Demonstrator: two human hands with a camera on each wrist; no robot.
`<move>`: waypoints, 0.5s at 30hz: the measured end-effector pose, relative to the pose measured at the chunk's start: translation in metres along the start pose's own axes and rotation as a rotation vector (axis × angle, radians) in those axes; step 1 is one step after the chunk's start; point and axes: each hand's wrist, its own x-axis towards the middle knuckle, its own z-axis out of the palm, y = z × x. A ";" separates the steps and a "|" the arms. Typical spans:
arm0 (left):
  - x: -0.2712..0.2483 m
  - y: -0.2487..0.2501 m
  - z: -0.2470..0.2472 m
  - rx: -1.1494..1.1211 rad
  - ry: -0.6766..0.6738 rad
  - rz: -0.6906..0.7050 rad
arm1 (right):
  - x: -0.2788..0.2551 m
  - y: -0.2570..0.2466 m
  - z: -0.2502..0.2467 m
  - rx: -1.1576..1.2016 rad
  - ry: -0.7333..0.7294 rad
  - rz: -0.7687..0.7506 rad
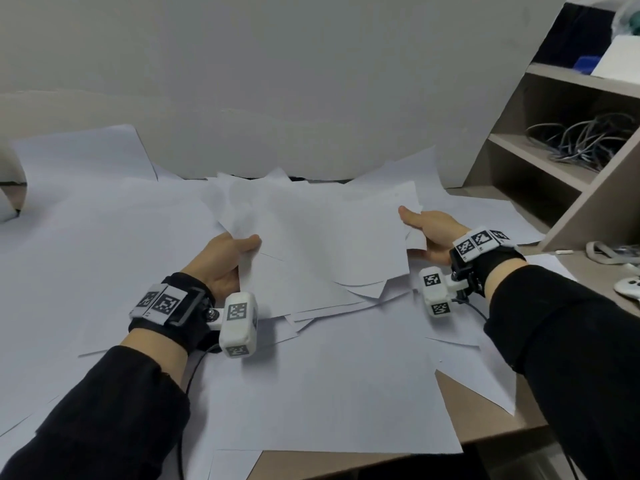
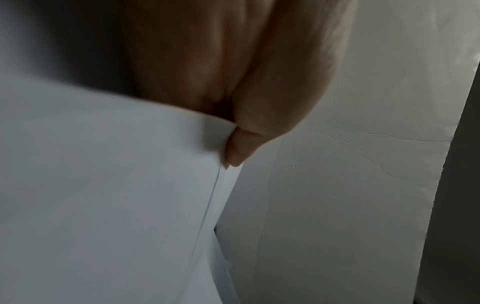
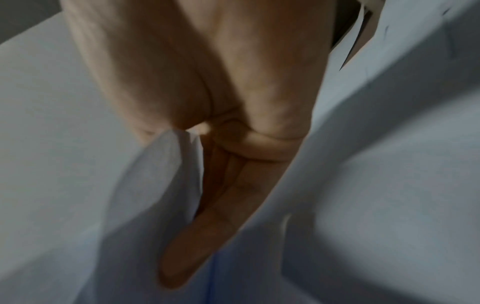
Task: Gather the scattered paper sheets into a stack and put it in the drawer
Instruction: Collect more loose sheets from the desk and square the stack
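Far left in my head view, loose sheets [image 1: 86, 154] lie against the wall, more spread over the desk [image 1: 491, 420].

Left hand [image 1: 221, 261] grasps the left edge of the gathered sheets [image 1: 322, 237]: thumb on top, fingers underneath. Left wrist cam confirms what head cam only hints at: thumb tip [image 2: 239, 148] pressed onto the paper's edge [image 2: 103, 185], sheet running down and away from the palm. That cam sees nothing of the other hand or the desk.

The bundle sits mid-desk between both hands, uneven, corners fanned out, resting over the scattered layer below. I see no drawer in any view.

Right hand [image 1: 429, 233] is at the bundle's right edge, thumb laid on top, fingers below. Right wrist cam adds detail: fingers [image 3: 207, 236] long and nearly straight under a curled paper edge [image 3: 161, 185], thumb folded across. I read it as a loose pinch on the sheets; that frame is blurred.

Far right, head cam only: shelf unit [image 1: 554, 161] with tangled cables [image 1: 581, 136], a white controller [image 1: 628, 287] at the desk edge.
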 end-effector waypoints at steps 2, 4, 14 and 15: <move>0.000 0.000 0.000 0.001 0.004 -0.011 | 0.007 0.000 0.008 -0.089 0.002 0.029; 0.001 0.000 -0.001 -0.011 0.010 -0.032 | 0.014 0.001 0.012 -0.211 0.040 0.038; -0.010 -0.004 0.013 -0.120 -0.055 -0.160 | 0.004 0.025 0.049 0.176 0.160 -0.089; -0.011 -0.005 0.016 -0.127 -0.053 -0.161 | 0.002 0.028 0.058 0.191 0.152 -0.103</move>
